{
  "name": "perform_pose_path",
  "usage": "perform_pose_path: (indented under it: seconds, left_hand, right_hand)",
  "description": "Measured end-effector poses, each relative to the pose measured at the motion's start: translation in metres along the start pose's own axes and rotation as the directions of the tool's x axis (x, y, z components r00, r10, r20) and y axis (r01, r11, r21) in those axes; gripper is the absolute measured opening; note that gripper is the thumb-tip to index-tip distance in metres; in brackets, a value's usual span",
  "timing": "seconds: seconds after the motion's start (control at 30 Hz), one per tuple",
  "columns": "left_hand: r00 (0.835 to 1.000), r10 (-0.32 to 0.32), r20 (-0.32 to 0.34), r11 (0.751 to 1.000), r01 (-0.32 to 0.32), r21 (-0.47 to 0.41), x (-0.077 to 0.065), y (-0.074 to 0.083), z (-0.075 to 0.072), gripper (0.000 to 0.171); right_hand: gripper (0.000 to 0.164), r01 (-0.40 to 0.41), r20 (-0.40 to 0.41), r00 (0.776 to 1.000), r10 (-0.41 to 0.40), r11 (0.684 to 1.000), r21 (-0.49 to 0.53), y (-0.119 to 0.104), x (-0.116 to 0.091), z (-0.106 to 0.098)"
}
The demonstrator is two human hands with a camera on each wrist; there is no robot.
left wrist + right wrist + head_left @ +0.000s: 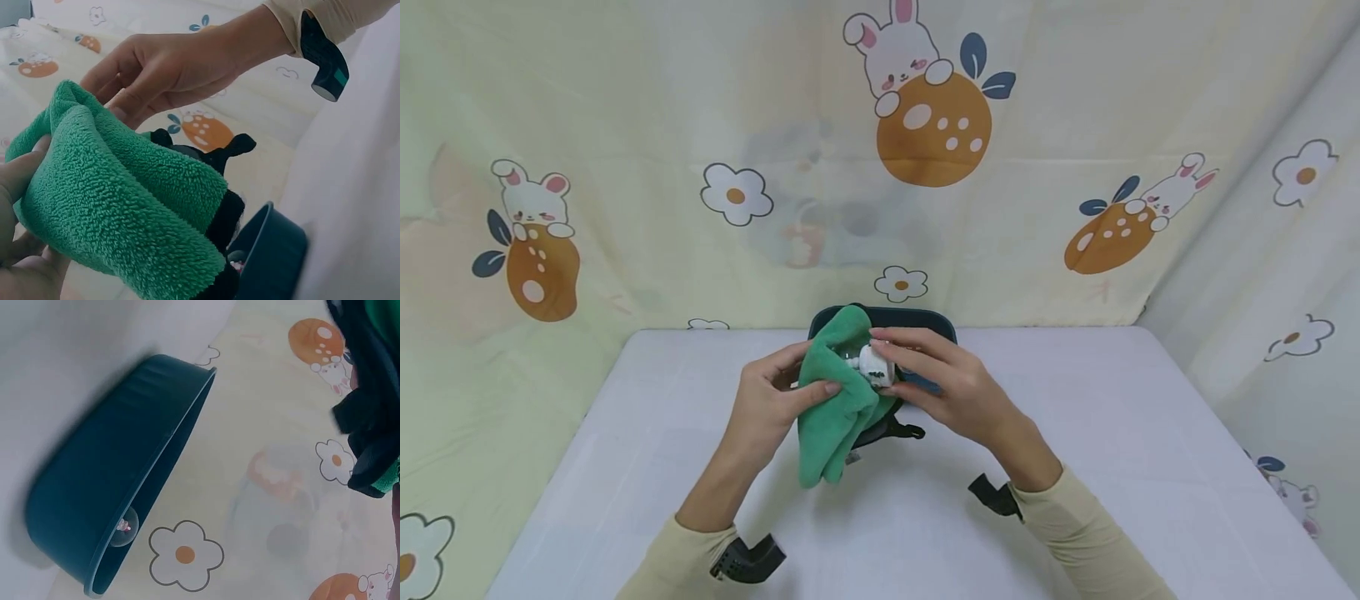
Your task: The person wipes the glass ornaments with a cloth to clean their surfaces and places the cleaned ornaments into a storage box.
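From my remote post I have two bare hands working close together above a white counter [925,542]. The left hand [767,404] holds a soft green cloth [846,412], thumb on the near face and fingers behind it. The right hand [951,383] pinches a small white piece [878,367] with a dark mark on its side, thumb below and fingers above. That white piece sits between the two hands, against the cloth. I judge the step in hand to be wiping it, though I cannot see any rubbing; the next move seems to call for my left fingers to fold the cloth around it while my right hand steadies or turns it. The piece's long axis appears to run from one hand toward the other, with what looks like its clear end pointing left into the cloth; folds hide how far it extends. The cloth is longest from the far side of the hands toward me, its loose corners hanging nearest. A black piece [901,427] shows below the cloth, on the near side of the hands; I cannot tell what it is. Just beyond both hands stands a dark blue basin [106,456], with a clear ball [128,534] inside.
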State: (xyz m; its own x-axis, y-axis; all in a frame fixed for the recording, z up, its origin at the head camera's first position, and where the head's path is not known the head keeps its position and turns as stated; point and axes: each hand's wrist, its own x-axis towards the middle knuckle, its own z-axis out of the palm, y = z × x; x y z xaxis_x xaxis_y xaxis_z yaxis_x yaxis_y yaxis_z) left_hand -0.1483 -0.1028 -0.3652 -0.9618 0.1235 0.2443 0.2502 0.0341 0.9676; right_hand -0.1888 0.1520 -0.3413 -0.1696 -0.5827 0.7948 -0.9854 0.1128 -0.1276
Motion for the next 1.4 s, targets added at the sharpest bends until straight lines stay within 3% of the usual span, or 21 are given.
perform_pose_path:
  seconds: [0.33,0.57,0.67,0.8,0.93,1.03,1.2,1.4]
  left_hand:
    - [0.984,0.176,-0.027,0.983,-0.175,0.052,-0.0036,-0.0008,0.0034,0.046]
    - [0.961,0.272,-0.045,0.96,-0.269,0.074,-0.0032,-0.0026,0.0055,0.046]
    - [0.949,0.31,-0.052,0.948,-0.304,0.1,-0.0033,-0.0025,0.0066,0.046]
    - [0.934,0.353,-0.057,0.929,-0.342,0.14,-0.0027,-0.0026,0.0073,0.046]
    - [0.931,0.361,-0.058,0.924,-0.349,0.157,-0.0019,-0.003,0.007,0.047]
    - [0.937,0.344,-0.067,0.932,-0.332,0.144,-0.0016,-0.0023,0.0066,0.047]
    - [0.954,0.292,-0.071,0.954,-0.285,0.093,-0.0014,-0.0004,0.0054,0.046]
    - [0.976,0.209,-0.059,0.976,-0.205,0.069,-0.0021,0.0016,0.0041,0.045]
  right_hand:
    - [0.053,-0.242,-0.015,0.969,0.246,0.962,0.128,-0.0043,-0.0024,0.0023]
    - [0.042,-0.33,0.015,0.943,0.332,0.929,0.165,-0.0041,-0.0027,0.0022]
    - [0.04,-0.392,0.026,0.919,0.394,0.904,0.17,-0.0049,-0.0019,0.0011]
    - [0.035,-0.502,0.058,0.863,0.501,0.844,0.186,-0.0063,-0.0011,0.0001]
    - [0.032,-0.563,0.094,0.826,0.556,0.802,0.202,-0.0069,-0.0003,0.0004]
    - [0.037,-0.541,0.104,0.841,0.532,0.821,0.181,-0.0058,-0.0005,0.0016]
    - [0.046,-0.442,0.088,0.897,0.434,0.89,0.114,-0.0036,-0.0018,0.0031]
    - [0.049,-0.359,0.066,0.933,0.354,0.93,0.082,-0.0044,-0.0015,0.003]
